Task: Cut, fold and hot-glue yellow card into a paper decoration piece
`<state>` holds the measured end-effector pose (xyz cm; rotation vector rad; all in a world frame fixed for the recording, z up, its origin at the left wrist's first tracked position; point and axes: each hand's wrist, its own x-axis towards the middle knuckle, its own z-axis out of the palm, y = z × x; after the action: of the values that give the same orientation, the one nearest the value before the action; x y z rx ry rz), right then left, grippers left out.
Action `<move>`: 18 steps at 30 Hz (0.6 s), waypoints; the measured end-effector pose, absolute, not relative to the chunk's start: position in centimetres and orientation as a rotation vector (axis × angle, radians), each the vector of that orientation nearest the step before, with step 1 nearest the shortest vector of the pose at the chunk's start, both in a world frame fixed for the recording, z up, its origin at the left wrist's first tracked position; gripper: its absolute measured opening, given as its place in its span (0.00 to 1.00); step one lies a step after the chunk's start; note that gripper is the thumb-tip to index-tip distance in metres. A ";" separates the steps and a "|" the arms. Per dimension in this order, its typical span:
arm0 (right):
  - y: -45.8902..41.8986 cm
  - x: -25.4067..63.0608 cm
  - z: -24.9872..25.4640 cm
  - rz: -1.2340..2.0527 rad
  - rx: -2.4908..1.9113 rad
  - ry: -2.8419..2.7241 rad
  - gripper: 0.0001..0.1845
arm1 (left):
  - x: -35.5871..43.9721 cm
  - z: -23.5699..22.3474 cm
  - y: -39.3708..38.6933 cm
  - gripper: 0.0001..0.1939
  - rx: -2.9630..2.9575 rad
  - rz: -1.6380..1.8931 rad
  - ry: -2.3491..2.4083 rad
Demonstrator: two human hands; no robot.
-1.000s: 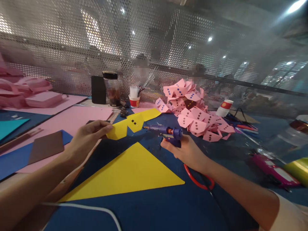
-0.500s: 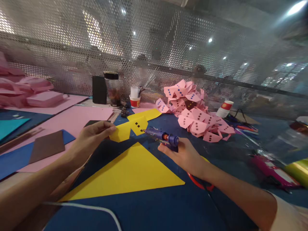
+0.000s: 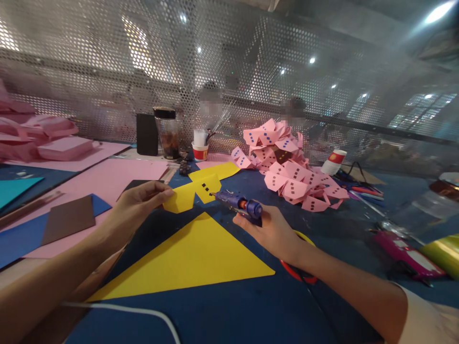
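Observation:
Pinched in my left hand [image 3: 143, 198] is the left end of a yellow paper cutout [image 3: 179, 198], notched in the middle, with a row of small black squares on its right half. My right hand [image 3: 274, 231] grips a blue glue gun [image 3: 238, 202] that points left. The gun's nozzle is at the lower right edge of the cutout, by the last black square; whether it touches cannot be told. Below both hands a large yellow paper triangle [image 3: 193, 258] lies flat on the dark blue table. Another yellow paper piece [image 3: 222, 170] rests just behind the cutout.
A heap of pink paper pieces with dark squares [image 3: 294, 177] stands at the back right. Behind are a jar [image 3: 168, 136] and a red-and-white cup [image 3: 200, 152]. A magenta tool [image 3: 407, 253] lies right, a white cable [image 3: 136, 309] in front. Pink sheets [image 3: 118, 177] cover the left.
My right hand has moved slightly left and down, bringing the nozzle onto the black-square edge of the cutout. My left hand has shifted a little right with the cutout. The last half second shows little movement.

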<state>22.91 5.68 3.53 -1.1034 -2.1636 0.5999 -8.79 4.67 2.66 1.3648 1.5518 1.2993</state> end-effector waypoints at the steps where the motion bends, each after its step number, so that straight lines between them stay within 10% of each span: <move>1: 5.7 22.9 3.5 0.590 -1.104 -2.166 0.16 | -8.9 2.6 4.7 0.22 1.370 1.294 1.547; 18: 5.9 22.8 3.5 0.552 -1.133 -2.181 0.15 | -9.0 2.2 4.7 0.20 1.387 1.268 1.525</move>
<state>22.77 5.90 3.53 -1.1326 -2.1808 0.5515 -9.04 4.70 2.24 1.3870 1.5253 1.2685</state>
